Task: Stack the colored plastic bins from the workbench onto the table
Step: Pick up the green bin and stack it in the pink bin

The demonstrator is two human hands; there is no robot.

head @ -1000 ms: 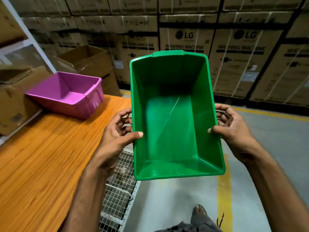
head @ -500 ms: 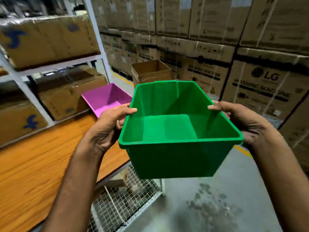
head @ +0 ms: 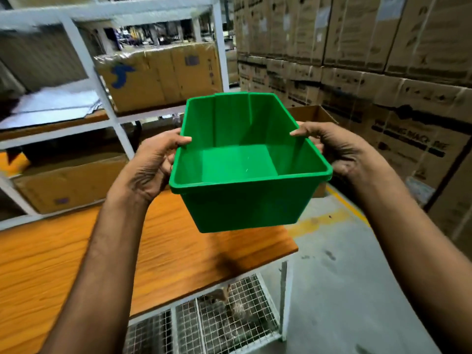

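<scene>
An empty green plastic bin [head: 237, 200] hangs upright in the air above the far end of the orange wooden table [head: 178, 254]. My left hand [head: 150, 164] grips its left rim, thumb hooked over the edge. My right hand [head: 342, 152] grips the right rim the same way. The purple bin seen earlier is hidden behind the green one and my hands.
A white metal shelf rack [head: 112, 116] with cardboard boxes [head: 158, 75] stands behind the table. Stacked washing-machine cartons [head: 383, 72] wall off the right side. An open carton [head: 314, 114] sits behind the bin. A wire-mesh shelf [head: 219, 318] lies under the table, with grey floor [head: 357, 290] to the right.
The view has swung left toward the rack. The green bin, tipped toward me a second ago, is now level over the table end; the purple bin has dropped out of sight.
</scene>
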